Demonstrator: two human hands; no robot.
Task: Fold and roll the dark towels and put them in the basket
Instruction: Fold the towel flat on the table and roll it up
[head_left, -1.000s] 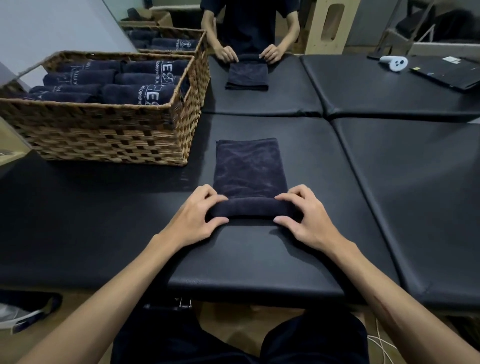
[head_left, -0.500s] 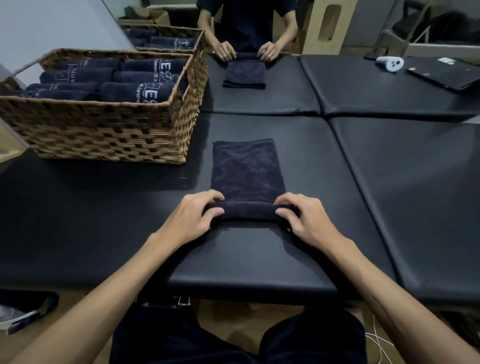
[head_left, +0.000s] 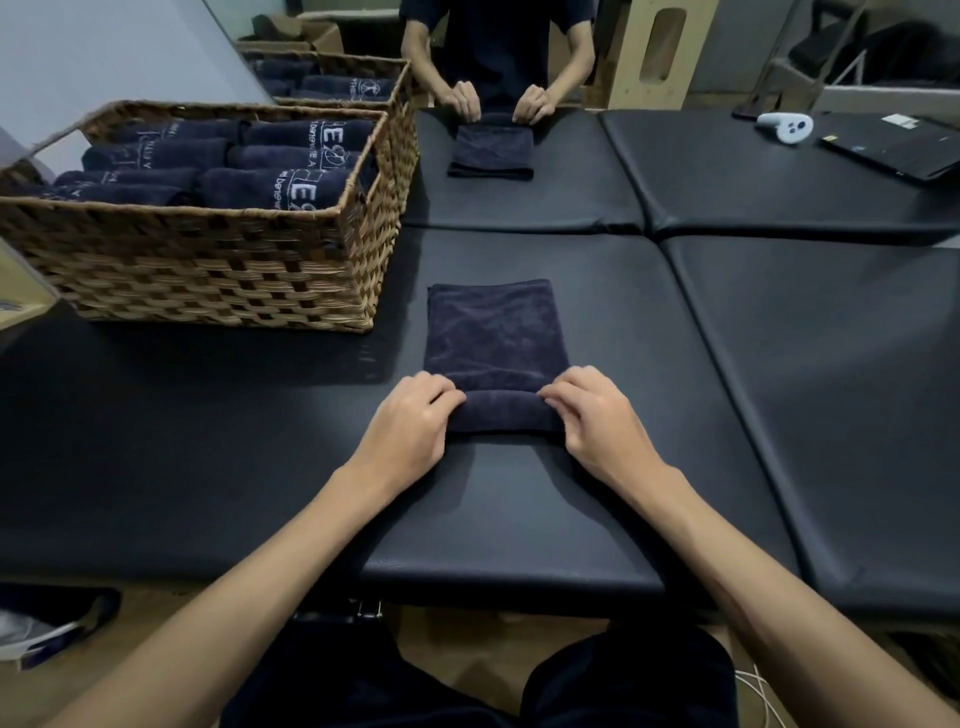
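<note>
The folded dark terry towel (head_left: 493, 338) lay right of the woven wicker basket (head_left: 218, 280). Left hand (head_left: 410, 431) and right hand (head_left: 597, 421) curled their fingers over the roll's ends. Rolling well required even, tight pressure from both.

a: classify the setting.
b: indoor workroom, spa or massage type. black padded tables (head_left: 519, 530) lie under both hands; a wicker basket (head_left: 218, 270) of rolled logo towels (head_left: 270, 189) sits left of them; a large wall mirror (head_left: 467, 52) stands beyond.
</note>
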